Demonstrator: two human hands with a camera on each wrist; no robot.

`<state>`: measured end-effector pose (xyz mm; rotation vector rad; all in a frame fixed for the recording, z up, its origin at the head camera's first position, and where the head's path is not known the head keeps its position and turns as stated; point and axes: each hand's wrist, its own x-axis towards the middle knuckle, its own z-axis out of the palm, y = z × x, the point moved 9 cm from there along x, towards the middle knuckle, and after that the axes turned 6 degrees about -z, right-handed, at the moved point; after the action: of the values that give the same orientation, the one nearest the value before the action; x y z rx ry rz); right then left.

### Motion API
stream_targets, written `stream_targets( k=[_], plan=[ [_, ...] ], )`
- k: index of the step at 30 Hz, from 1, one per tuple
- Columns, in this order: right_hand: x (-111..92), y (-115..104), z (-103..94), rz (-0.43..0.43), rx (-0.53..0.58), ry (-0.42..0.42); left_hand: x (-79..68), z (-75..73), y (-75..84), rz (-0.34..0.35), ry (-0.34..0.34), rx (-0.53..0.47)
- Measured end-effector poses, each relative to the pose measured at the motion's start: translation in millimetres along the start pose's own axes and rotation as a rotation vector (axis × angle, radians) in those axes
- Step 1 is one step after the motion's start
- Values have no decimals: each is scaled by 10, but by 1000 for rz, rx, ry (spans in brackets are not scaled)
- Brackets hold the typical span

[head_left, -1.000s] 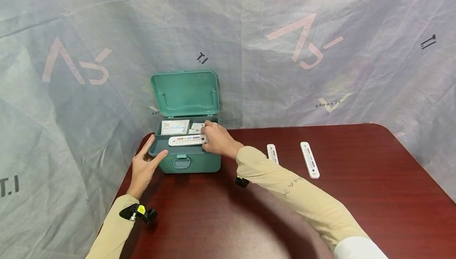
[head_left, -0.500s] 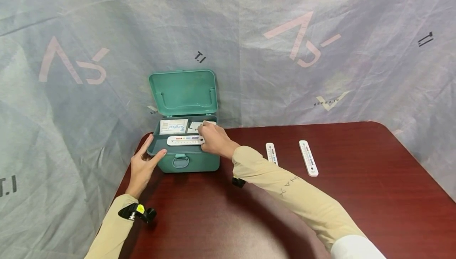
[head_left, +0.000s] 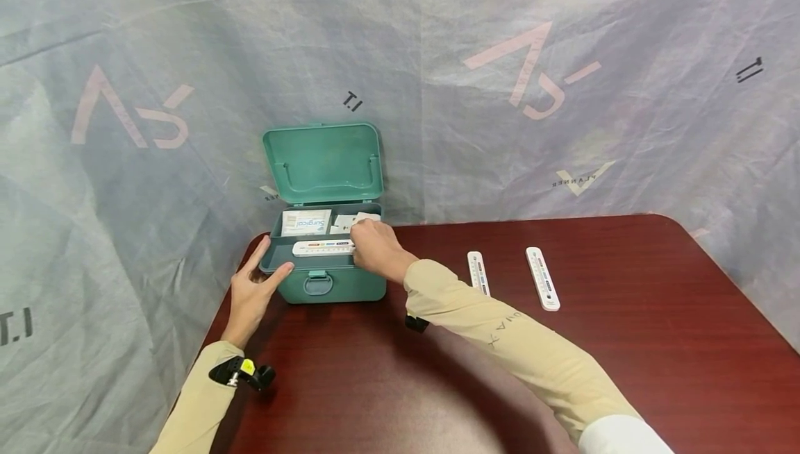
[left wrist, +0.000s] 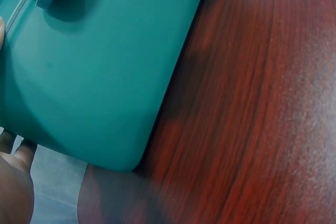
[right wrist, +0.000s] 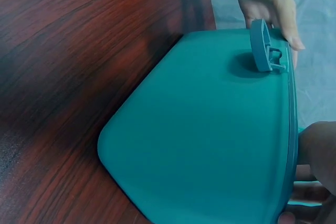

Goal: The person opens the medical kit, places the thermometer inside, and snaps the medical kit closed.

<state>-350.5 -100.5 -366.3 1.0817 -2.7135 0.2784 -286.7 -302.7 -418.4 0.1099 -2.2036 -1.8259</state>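
A teal box [head_left: 337, 289] stands with its lid raised at the table's back left. Inside its front tray lies a white thermometer [head_left: 320, 248] with coloured bars, set crosswise. My right hand [head_left: 377, 247] holds the thermometer's right end with curled fingers, covering that end; the fingertips are hidden in the head view. In the right wrist view the right hand's fingers [right wrist: 310, 190] reach over the box's rim. My left hand [head_left: 248, 296] steadies the box's left front corner, thumb on the front rim and straight fingers along the left side.
Two more white thermometers, a nearer one [head_left: 478, 273] and a farther one [head_left: 542, 278], lie on the red-brown table [head_left: 625, 315] to the right. A surgical packet [head_left: 306, 222] and small white packets [head_left: 342, 223] fill the back compartment. A grey cloth [head_left: 400, 162] hangs behind.
My right hand has shifted slightly and covers more of the thermometer's right end. The thermometer stays nearly in place in the tray, and the left hand has kept its hold.
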Motion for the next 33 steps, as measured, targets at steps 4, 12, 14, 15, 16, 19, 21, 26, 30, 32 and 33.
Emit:
stream_targets(
  k=[4, 12, 14, 15, 16, 19, 21, 26, 30, 32, 33],
  plan=[
    [-15, 4, 3, 3, 5, 11, -6, 9, -13, -1, 3, -15],
    [-63, -12, -80, -24, 95, 50, -36, 15, -26, 0, 6, -36],
    [-79, -14, -118, -29, 127, 49, -44, 7, -19, 1, 10, -33],
    [-87, -12, -137, -29, 143, 46, -47, 4, -15, 1, 11, -32],
    [-95, -4, -155, -27, 156, 44, -48, 3, -10, 2, 10, -29],
    [-119, 28, -209, -18, 186, 34, -41, 5, 2, 5, 5, -28],
    [-132, 55, -245, -12, 200, 32, -34, 8, 8, 8, 1, -31],
    [-175, 114, -337, -2, 229, 35, -20, 10, -6, 9, 1, -28],
    [-217, 165, -393, 9, 257, 33, -9, 12, -16, 15, 0, -45],
    [-238, 191, -414, 11, 266, 37, -3, 14, -9, 22, -1, -55],
    [-250, 204, -424, 12, 273, 41, -1, 14, -4, 23, -3, -56]
  ],
)
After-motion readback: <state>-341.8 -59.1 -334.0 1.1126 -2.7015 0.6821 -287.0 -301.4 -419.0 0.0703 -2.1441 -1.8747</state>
